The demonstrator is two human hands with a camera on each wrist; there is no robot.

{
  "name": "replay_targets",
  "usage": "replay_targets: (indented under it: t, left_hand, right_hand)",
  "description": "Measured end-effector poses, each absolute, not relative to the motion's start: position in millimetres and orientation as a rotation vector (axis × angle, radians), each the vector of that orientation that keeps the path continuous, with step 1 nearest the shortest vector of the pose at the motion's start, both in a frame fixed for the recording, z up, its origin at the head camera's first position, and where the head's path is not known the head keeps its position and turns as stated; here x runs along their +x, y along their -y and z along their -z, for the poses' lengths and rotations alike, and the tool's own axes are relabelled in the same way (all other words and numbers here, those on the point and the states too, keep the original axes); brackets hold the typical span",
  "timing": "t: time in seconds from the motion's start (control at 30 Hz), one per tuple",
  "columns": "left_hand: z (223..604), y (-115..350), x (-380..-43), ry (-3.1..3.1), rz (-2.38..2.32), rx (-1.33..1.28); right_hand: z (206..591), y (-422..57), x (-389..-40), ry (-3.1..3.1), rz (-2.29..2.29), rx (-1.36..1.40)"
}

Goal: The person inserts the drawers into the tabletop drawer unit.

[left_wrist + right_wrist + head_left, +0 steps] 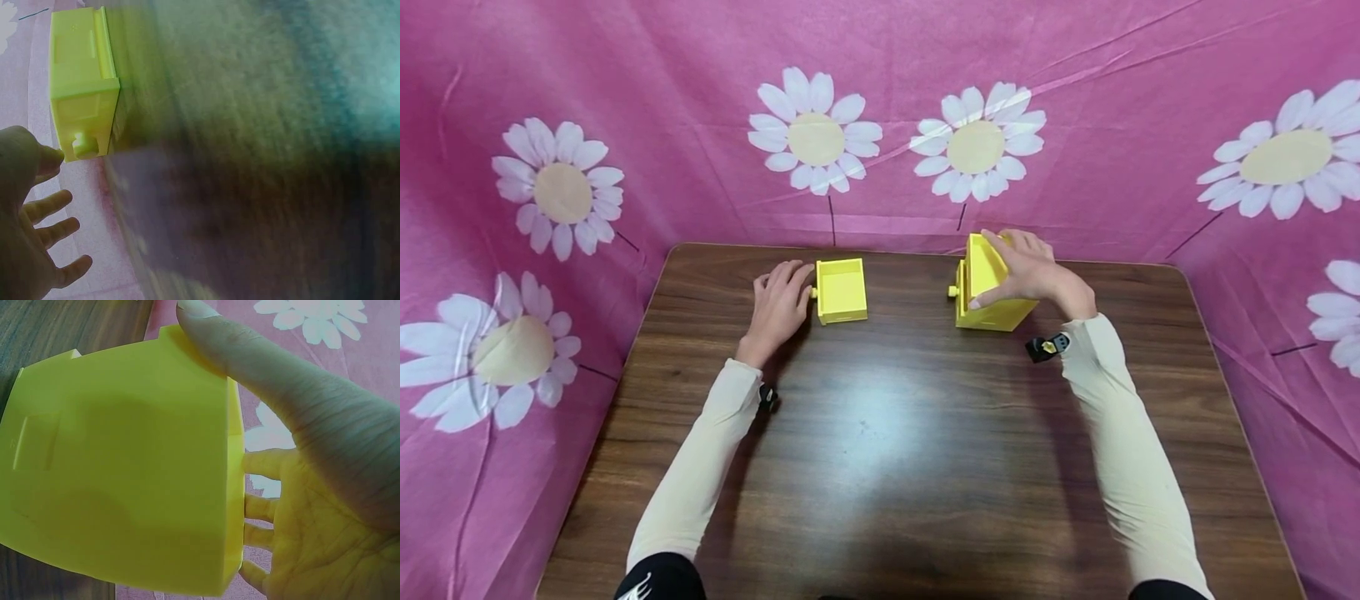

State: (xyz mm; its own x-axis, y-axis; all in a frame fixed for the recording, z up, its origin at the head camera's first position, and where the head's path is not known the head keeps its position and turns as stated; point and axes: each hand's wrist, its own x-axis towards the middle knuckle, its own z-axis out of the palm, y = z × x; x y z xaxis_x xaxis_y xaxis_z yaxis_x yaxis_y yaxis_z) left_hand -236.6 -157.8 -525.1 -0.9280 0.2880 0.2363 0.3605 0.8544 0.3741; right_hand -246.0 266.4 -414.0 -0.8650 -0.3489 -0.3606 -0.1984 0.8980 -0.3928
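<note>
A small yellow drawer (844,317) with an open top and a round knob (813,292) on its left end sits on the table. My left hand (775,307) is at that knobbed end, fingers loosely bent and spread, fingertips close to the knob. In the left wrist view, a fingertip overlaps the corner of the drawer (81,62) beside the knob. Further right stands a taller yellow box (996,317), with a knob (952,291) on its left side. My right hand (1028,271) grips its top, thumb over the near edge and fingers at the far side.
The brown wooden table (880,433) has its back edge just behind the yellow pieces. Pink cloth (700,100) with large white flowers rises behind and along both sides. A small black wrist camera (1047,347) sits by the right cuff.
</note>
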Motion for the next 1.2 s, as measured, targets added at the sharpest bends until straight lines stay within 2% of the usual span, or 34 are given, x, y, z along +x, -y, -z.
replay_targets:
  t: [0.73, 1.2]
  left_hand:
    - [528.7, 155.9, -231.0, 2.826, 0.605, -0.549]
    - [527.6, 151.7, -235.2, 2.925, 0.623, -0.479]
  right_hand:
    - [420.7, -271.3, -248.2, -2.666, 0.504, -0.433]
    - [413.0, -266.2, -244.0, -2.672, 0.502, -0.418]
